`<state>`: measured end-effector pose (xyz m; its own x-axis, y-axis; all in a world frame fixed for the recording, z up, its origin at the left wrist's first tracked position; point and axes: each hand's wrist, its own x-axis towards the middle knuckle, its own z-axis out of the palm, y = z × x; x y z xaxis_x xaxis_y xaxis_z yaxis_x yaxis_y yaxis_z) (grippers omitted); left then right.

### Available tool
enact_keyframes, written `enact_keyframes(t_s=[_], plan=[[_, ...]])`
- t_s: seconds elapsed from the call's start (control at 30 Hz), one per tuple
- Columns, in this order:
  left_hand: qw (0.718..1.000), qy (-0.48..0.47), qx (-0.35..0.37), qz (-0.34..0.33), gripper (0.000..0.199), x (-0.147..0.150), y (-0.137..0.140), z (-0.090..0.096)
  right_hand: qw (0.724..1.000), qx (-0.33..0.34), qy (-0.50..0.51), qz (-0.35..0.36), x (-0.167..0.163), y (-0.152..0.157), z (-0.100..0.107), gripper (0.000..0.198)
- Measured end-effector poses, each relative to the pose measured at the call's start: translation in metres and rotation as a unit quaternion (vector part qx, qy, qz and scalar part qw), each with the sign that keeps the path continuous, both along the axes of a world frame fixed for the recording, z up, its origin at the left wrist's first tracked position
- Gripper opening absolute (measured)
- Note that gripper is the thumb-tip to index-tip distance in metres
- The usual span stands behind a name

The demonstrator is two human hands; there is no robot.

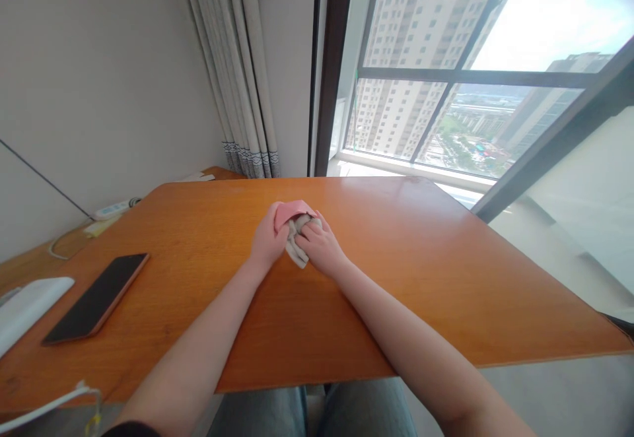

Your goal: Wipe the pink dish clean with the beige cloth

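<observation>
Over the middle of the wooden table, my left hand [268, 239] is closed around the left side of a pink, bowl-like item [294, 209], tilted with its opening toward me. My right hand [319, 244] is closed on a crumpled light-grey cloth [298, 252] and presses it against the inside of the pink item. One end of the cloth hangs down between my two hands. The right fingers partly hide the cloth, and the hands cover much of the pink item, so its full shape cannot be made out.
On the left of the table [421, 278] lie a dark tablet-like device [102, 297] and a white object [32, 305]. A power strip [113, 210] sits by the wall. A white cable [49, 401] crosses the near left corner. A curtain and large windows stand beyond.
</observation>
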<state>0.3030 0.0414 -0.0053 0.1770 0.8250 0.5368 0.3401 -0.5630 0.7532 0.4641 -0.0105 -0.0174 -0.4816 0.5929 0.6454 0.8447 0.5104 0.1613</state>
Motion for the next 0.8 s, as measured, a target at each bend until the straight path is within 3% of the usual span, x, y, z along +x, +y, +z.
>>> enact_keyframes(t_s=[0.07, 0.17, 0.27, 0.33, 0.43, 0.63, 0.7, 0.8], plan=[[1.0, 0.022, 0.0, -0.007, 0.045, 0.0, -0.003, 0.002, 1.0, 0.007, 0.003, -0.012, -0.001, 0.002, -0.005, 0.023], [0.992, -0.107, -0.053, 0.027, 0.048, 0.016, -0.01, -0.008, 0.999, 0.013, 0.011, -0.031, -0.003, 0.004, -0.012, 0.021], [0.949, -0.268, -0.161, 0.035, 0.044, 0.039, -0.016, -0.025, 0.998, 0.018, 0.032, -0.042, -0.004, 0.005, -0.015, 0.02], [0.931, -0.307, -0.197, 0.021, 0.036, 0.046, -0.017, -0.031, 0.998, 0.017, 0.04, -0.036, -0.005, 0.004, -0.013, 0.022], [0.942, -0.273, -0.19, 0.034, 0.027, 0.039, -0.01, -0.025, 0.999, 0.016, 0.039, -0.024, -0.005, 0.003, -0.007, 0.025], [0.992, -0.06, -0.108, 0.018, 0.018, 0.011, 0.0, -0.001, 0.999, -0.017, 0.015, -0.024, 0.003, 0.004, -0.004, 0.021], [0.991, -0.079, -0.11, 0.007, 0.027, 0.015, -0.005, -0.006, 0.999, -0.035, 0.012, -0.034, 0.004, 0.007, -0.009, 0.019], [0.954, -0.246, -0.174, 0.006, 0.037, 0.035, -0.018, -0.021, 0.998, -0.038, 0.018, -0.049, 0.002, 0.009, -0.014, 0.02]])
